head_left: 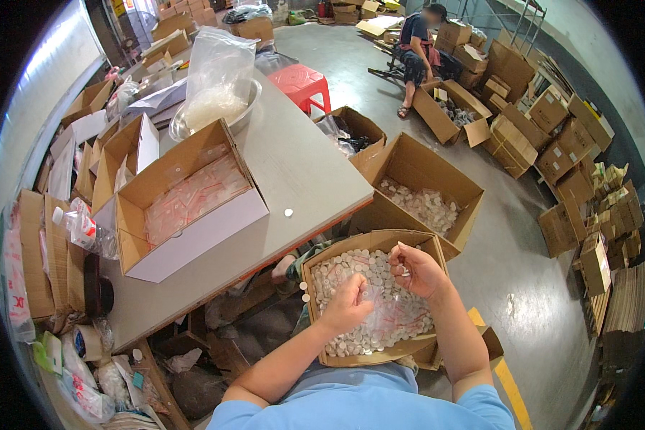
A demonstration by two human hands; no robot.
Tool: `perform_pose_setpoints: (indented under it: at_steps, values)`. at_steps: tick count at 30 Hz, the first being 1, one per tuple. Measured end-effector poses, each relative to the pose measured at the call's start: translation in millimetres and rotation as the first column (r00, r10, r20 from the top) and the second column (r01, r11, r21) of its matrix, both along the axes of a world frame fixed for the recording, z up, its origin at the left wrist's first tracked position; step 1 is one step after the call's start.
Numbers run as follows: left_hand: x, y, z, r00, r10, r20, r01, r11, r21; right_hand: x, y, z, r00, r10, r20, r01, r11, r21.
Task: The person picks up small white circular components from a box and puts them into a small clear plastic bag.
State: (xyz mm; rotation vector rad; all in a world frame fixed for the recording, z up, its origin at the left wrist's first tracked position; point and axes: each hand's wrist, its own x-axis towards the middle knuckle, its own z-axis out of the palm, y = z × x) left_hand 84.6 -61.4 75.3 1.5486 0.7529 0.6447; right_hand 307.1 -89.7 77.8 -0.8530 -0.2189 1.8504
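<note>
Below me stands a cardboard box (pixel 310 276) full of small round white discs (pixel 344 271). My left hand (pixel 347 307) is closed above its middle, and what looks like the edge of a small clear plastic bag (pixel 368 293) shows at its fingers. To the right, my right hand (pixel 419 272) has its fingers curled in, with a few white discs (pixel 405 272) showing between them. Several clear bags with red lines (pixel 390 314) lie on the heap of discs between and below my hands.
A grey table (pixel 294 179) on the left bears an open box (pixel 193 247) of flat red-lined bags, a metal bowl (pixel 254 107) and one loose disc (pixel 288 213). Another carton (pixel 467 208) of bagged discs sits beyond mine. A seated person (pixel 417 50) is near stacked cartons.
</note>
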Motion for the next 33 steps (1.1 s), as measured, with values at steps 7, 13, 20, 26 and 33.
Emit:
perform_pose_setpoints:
  at_steps: [7,13,20,26,33]
  values:
    - [-1.2,1.8,-16.2,0.982,-0.072,0.172,0.100,0.983,-0.156,-11.4,-1.5,9.4,0.992,-0.063,0.112,0.057,0.997,0.057]
    - [0.6,1.1,4.7,0.992,-0.079,0.094,0.087,0.992,-0.089,-14.6,-0.7,13.3,0.991,-0.053,0.124,0.038,0.993,0.116]
    - [-0.3,2.2,-7.4,0.996,-0.074,0.042,0.074,0.997,0.008,-17.7,-0.8,14.7,0.989,-0.040,0.140,0.020,0.990,0.137]
    - [0.3,2.5,-4.0,0.986,-0.167,0.008,0.162,0.966,0.200,-18.6,-1.0,19.6,0.989,0.014,0.148,-0.042,0.982,0.184]
    - [0.6,0.7,-0.9,1.000,0.009,0.026,-0.015,0.978,0.209,-19.7,-1.3,19.9,0.986,0.005,0.164,-0.037,0.982,0.187]
